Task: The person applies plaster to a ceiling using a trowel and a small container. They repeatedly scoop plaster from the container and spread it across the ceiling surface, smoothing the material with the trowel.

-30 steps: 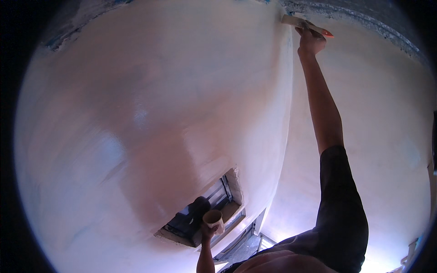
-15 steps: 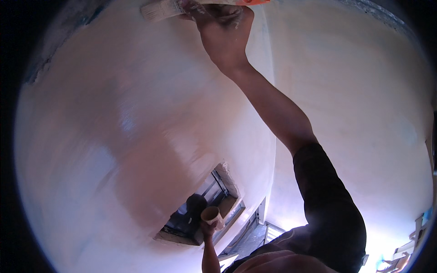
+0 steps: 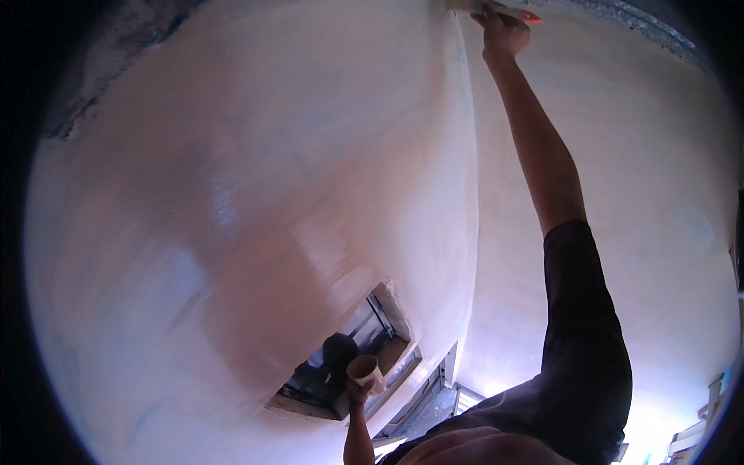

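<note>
Right hand (image 3: 505, 35) clasps brush (image 3: 530, 15) near upper corner of wall (image 3: 333, 170), arm (image 3: 542, 147) outstretched, presumably for reach; contact unclear. Left hand (image 3: 357, 390), well apart, grips cup (image 3: 367, 373) before window opening (image 3: 398, 352), mouth up, likely against spilling.

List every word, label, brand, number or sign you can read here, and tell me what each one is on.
There are none that can be read.
Cup in the left hand: no lettering visible.
Brush in the right hand: too small and dark to tell whether its handle bears any.
Pale wall: no writing shows.
</note>
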A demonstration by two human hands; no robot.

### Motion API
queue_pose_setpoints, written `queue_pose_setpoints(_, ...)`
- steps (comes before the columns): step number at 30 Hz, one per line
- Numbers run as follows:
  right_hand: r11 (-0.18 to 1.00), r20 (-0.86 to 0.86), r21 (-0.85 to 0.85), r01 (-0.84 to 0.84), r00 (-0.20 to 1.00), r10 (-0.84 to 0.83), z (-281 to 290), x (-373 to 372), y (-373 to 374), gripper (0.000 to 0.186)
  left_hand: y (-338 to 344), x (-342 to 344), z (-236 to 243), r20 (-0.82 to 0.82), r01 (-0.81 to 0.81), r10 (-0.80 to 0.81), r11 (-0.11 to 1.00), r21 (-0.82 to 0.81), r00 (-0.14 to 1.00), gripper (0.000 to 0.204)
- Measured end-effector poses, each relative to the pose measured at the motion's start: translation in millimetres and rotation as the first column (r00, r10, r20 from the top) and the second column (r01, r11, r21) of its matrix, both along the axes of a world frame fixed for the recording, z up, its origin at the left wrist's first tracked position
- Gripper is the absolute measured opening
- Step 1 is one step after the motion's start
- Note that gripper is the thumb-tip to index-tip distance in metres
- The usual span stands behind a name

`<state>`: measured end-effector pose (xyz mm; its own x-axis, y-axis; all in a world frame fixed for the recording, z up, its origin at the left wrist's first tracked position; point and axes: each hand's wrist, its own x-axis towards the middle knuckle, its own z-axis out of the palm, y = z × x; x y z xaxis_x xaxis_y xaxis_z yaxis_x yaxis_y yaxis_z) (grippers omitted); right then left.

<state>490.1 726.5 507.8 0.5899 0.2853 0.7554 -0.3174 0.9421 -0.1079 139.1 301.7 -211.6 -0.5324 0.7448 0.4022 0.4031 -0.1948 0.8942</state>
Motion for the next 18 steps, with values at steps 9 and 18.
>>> queue_pose_setpoints(9, 0.979, -0.003, -0.049, -0.200, 0.980, 0.200, 38, 6, 54, 0.016, 9, 6, 17, 0.037, 0.039, -0.037, 0.998, -0.053, 0.999, 0.066)
queue_pose_setpoints(18, 0.980, -0.123, 0.007, -0.198, 0.973, 0.197, -1, 30, 69, 0.019, 4, 15, 29, 0.147, 0.073, -0.065, 0.996, -0.051, 0.987, 0.067)
